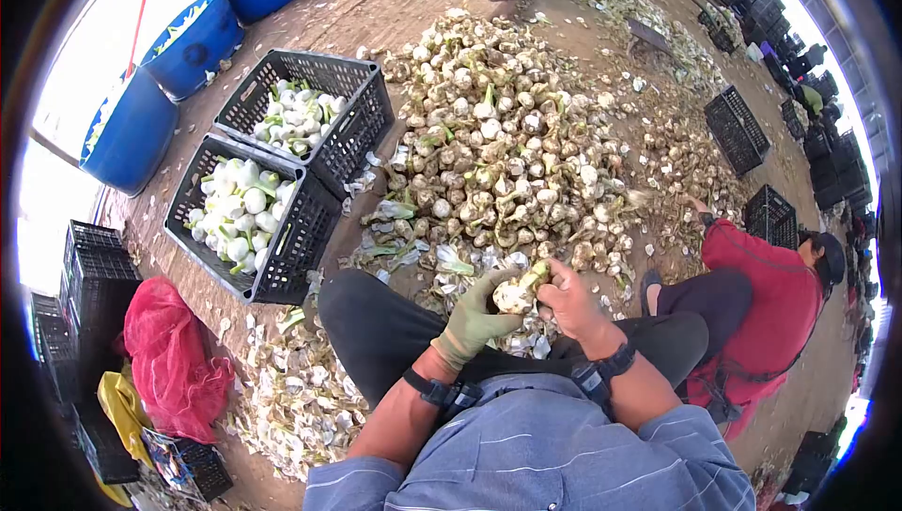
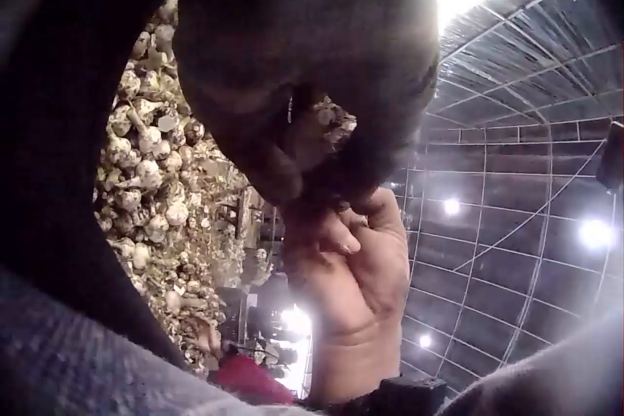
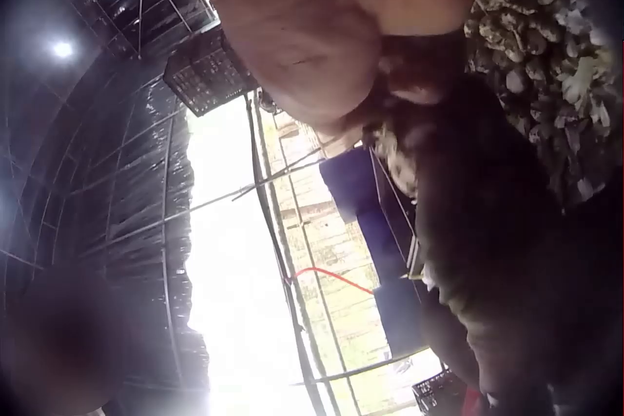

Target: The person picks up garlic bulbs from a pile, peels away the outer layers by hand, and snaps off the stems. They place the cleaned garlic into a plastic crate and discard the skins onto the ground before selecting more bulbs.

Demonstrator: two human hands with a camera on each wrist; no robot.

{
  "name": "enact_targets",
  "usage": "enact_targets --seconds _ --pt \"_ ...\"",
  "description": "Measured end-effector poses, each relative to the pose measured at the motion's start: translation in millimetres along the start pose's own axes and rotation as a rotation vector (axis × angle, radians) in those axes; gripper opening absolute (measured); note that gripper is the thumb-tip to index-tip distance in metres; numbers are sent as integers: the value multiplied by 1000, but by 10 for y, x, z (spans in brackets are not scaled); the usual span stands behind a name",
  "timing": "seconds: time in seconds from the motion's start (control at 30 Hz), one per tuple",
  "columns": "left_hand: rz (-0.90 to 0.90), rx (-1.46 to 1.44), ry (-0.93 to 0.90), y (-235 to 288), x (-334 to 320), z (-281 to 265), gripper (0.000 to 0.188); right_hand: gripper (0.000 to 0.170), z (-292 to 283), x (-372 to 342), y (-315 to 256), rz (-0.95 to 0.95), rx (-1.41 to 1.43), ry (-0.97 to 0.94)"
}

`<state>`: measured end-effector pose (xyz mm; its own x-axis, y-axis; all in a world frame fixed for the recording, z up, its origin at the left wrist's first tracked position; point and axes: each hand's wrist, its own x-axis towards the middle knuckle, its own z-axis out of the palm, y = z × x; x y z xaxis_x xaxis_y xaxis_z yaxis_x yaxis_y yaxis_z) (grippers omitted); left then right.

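Observation:
In the head view my left hand (image 1: pixel 470 321), in a pale green glove, grips a dirty garlic bulb (image 1: pixel 512 299) from the left, above my lap. My bare right hand (image 1: pixel 575 309) pinches the bulb's right side, the thumb beside its green stem stub. The left wrist view shows the glove as a dark shape, with the right hand's curled fingers (image 2: pixel 336 236) against it. From the right wrist, a small part of the bulb (image 3: pixel 395 158) shows between both hands. A large heap of untrimmed garlic (image 1: pixel 507 135) lies just beyond my knees.
Two black crates, a nearer one (image 1: pixel 293 246) and a farther one (image 1: pixel 355 121), hold clean white bulbs. Blue tubs (image 1: pixel 141 140) stand behind them. Loose garlic skins (image 1: pixel 301 408) cover the floor at left, near a red mesh sack (image 1: pixel 169 351). A person in red (image 1: pixel 766 295) sits at right.

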<state>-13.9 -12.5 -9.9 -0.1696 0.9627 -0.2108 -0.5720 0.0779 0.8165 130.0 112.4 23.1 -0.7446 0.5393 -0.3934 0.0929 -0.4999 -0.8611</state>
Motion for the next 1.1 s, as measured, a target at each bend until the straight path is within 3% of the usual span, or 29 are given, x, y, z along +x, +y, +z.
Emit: enact_targets --seconds 0.1,0.23,0.33,0.4,0.5,0.57,0.6,0.7,0.83,0.87,0.97,1.0,1.1 --pt "-67 -53 -49 20 -3 15 72 29 -134 -35 40 -19 -66 -25" --pt "61 153 -21 19 13 69 72 35 -133 -105 21 -26 -85 2" --pt "88 238 27 5 13 102 71 36 17 -109 30 -135 -321 169" --pt "38 194 62 7 26 96 68 30 -26 -83 51 -187 -382 130" --pt "-60 -424 46 -101 79 -16 63 16 -107 -72 28 -310 -563 39" --pt "-84 -408 18 -160 45 -69 64 11 -193 -40 24 -503 -727 -71" --pt "-103 -402 -18 -164 39 -74 64 7 -235 -7 20 -492 -787 -10" --pt "-105 -436 -88 -128 31 -43 68 11 -325 -30 -30 -241 -542 234" --pt "-114 -430 -67 -126 39 -50 75 22 -546 -2 -52 -245 -300 313" --pt "-115 -417 -49 -139 64 -63 74 31 -576 -45 -119 -212 -376 211" --pt "-131 -336 12 -189 118 -97 61 40 -506 -189 -101 -105 -1102 17" --pt "-154 -284 43 -191 120 -83 58 42 -332 -237 -266 -55 -1071 63" --pt "-159 -170 148 -145 94 60 52 36 -168 -248 -389 -219 -923 110"
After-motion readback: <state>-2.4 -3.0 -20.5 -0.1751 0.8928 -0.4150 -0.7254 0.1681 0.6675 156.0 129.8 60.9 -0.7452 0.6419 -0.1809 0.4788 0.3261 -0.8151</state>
